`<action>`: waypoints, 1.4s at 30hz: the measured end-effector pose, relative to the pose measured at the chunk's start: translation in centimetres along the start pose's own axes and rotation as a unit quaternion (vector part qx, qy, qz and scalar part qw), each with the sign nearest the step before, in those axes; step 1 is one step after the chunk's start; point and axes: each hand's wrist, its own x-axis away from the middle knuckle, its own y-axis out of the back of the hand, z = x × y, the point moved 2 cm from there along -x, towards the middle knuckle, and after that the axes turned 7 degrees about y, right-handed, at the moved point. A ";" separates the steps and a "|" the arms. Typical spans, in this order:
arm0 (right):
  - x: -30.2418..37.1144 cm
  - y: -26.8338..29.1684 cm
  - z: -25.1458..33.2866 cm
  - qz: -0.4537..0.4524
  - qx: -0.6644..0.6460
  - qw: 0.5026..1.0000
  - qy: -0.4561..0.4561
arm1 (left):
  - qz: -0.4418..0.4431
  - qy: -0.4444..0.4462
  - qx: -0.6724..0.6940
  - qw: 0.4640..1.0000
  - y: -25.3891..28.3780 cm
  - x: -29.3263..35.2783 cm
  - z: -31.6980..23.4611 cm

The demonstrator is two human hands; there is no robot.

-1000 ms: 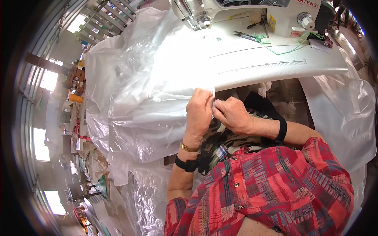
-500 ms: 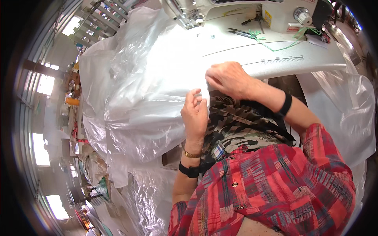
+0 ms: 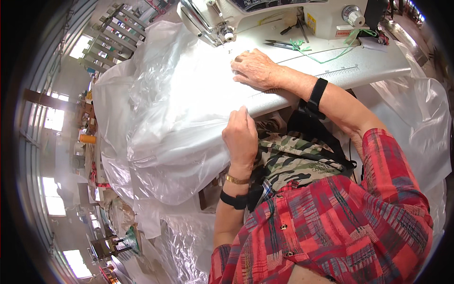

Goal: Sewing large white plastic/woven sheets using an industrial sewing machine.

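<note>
Left hand (image 3: 240, 136) pinches translucent plastic sheeting (image 3: 156, 128); right hand (image 3: 257, 70) lies loose, palm-down, near the sewing machine (image 3: 327, 16)

Counting 2 hands (image 3: 240, 138), 1 sewing machine (image 3: 328, 12) beyond them, 2 black bands (image 3: 318, 93) behind them, 1 gold band (image 3: 236, 179) behind left.

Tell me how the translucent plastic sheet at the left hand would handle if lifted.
The translucent plastic sheet is probably floppy, since it hangs in loose folds. It looks thin and filmy, so it's likely light for its size. Its glossy highlights suggest it may slide over the smooth machine bed.
</note>
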 end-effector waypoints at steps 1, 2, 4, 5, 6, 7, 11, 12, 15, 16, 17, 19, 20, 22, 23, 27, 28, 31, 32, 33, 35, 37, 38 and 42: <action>-0.1 0.0 -0.1 -0.008 0.002 1.000 0.011 | -0.005 -0.013 -0.004 1.000 -0.1 -0.8 0.1; -0.2 0.0 -0.3 -0.010 0.004 1.000 0.015 | -0.009 -0.024 -0.008 1.000 -0.3 -1.5 0.1; -0.2 -0.2 -0.5 -0.023 0.001 0.999 0.030 | -0.009 -0.027 -0.014 1.000 -0.8 -2.9 0.4; -0.2 -0.3 -0.6 -0.035 -0.002 0.999 0.038 | -0.007 -0.028 -0.020 0.999 -1.0 -3.5 0.5; -0.1 -0.5 -0.6 -0.029 -0.002 0.999 0.042 | -0.010 -0.027 -0.021 0.999 -1.2 -4.2 0.7; -0.1 -0.6 -0.7 -0.049 -0.008 0.998 0.032 | -0.012 -0.031 -0.026 0.999 -1.5 -4.9 0.9; -0.1 -0.7 -0.7 -0.070 -0.018 0.997 0.018 | -0.003 -0.028 -0.055 0.998 -2.4 -7.1 1.6; -0.1 -0.7 -0.6 -0.071 -0.012 0.997 0.030 | -0.007 -0.027 -0.054 0.998 -2.6 -7.6 1.7; -0.1 -0.2 -0.3 -0.068 -0.015 0.997 0.017 | -0.039 -0.030 -0.028 0.998 -2.7 -8.9 2.1; -0.1 -0.1 -0.2 -0.068 -0.013 0.997 0.019 | -0.022 -0.011 -0.030 0.999 -2.8 -9.4 2.3; -0.1 0.0 -0.2 -0.045 -0.018 0.999 0.008 | -0.009 0.005 -0.029 1.000 -3.0 -9.9 2.4; -0.1 0.2 -0.2 -0.033 -0.027 0.999 -0.002 | -0.011 0.014 -0.034 0.999 -3.3 -10.6 2.7; -0.1 0.3 -0.2 -0.037 -0.020 0.999 0.002 | -0.014 0.021 -0.040 0.999 -3.4 -10.9 2.8; -0.1 0.2 -0.2 -0.031 -0.052 0.998 -0.016 | -0.017 0.015 -0.045 0.999 -3.6 -11.3 3.0; -0.1 0.2 -0.3 -0.031 -0.051 0.998 -0.018 | -0.017 0.011 -0.053 0.998 -3.8 -11.5 3.0; 0.0 0.0 -0.3 -0.073 -0.035 0.997 -0.014 | -0.024 0.022 -0.028 0.999 -4.1 -12.5 3.5; 0.1 0.0 -0.3 -0.077 -0.036 0.996 -0.016 | -0.024 0.019 -0.026 0.999 -4.1 -12.8 3.6; 0.4 0.2 -0.5 -0.087 -0.012 0.995 -0.038 | -0.017 0.030 -0.031 0.999 -4.4 -13.8 4.2; 0.6 0.6 -0.7 -0.104 0.009 0.993 -0.051 | -0.019 0.027 -0.031 0.999 -4.5 -14.1 4.4; 0.8 0.9 -0.8 -0.124 0.053 0.988 -0.070 | -0.023 0.019 -0.046 0.999 -4.6 -14.4 4.7; 1.4 1.7 -1.6 -0.102 0.124 0.979 -0.125 | -0.028 0.013 -0.060 0.998 -5.0 -14.9 5.2; 2.2 2.7 -2.7 -0.038 0.203 0.956 -0.207 | -0.052 -0.010 -0.080 0.995 -5.4 -15.6 5.8; 2.7 3.1 -3.0 -0.049 0.207 0.957 -0.198 | -0.052 -0.008 -0.079 0.996 -5.7 -15.9 6.1; 4.3 4.2 -4.6 0.015 0.205 0.939 -0.276 | -0.076 -0.020 -0.105 0.991 -5.8 -17.2 7.3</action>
